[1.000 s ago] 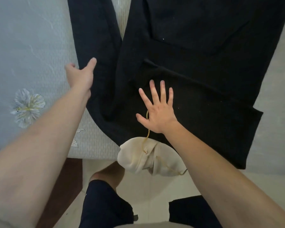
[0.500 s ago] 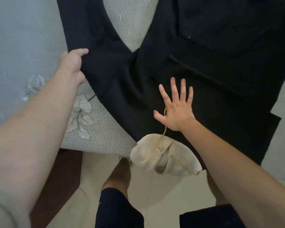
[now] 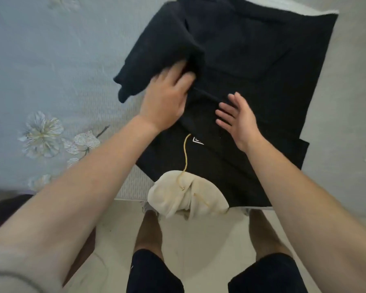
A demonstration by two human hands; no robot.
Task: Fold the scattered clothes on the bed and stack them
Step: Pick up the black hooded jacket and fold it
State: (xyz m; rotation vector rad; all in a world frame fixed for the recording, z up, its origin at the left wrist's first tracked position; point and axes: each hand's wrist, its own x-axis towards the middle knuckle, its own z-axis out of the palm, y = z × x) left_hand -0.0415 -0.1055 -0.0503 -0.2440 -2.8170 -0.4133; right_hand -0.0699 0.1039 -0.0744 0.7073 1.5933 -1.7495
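Observation:
A pair of black trousers (image 3: 251,66) lies spread on the bed near its front edge. My left hand (image 3: 167,96) grips the left trouser leg (image 3: 156,49) and holds it folded over onto the rest of the garment. My right hand (image 3: 237,119) hovers just above the black cloth, fingers straight and spread, holding nothing. A small white logo (image 3: 198,140) shows on the fabric between my forearms.
A cream cloth pouch (image 3: 188,195) with a yellow cord (image 3: 186,153) hangs over the bed's front edge. The pale blue bedspread (image 3: 51,70) with a flower print (image 3: 40,134) stretches to the left. Below are the floor and my legs in dark shorts (image 3: 152,271).
My left hand has carried the left trouser leg rightward across the garment. My right hand has lifted off the cloth and turned on edge.

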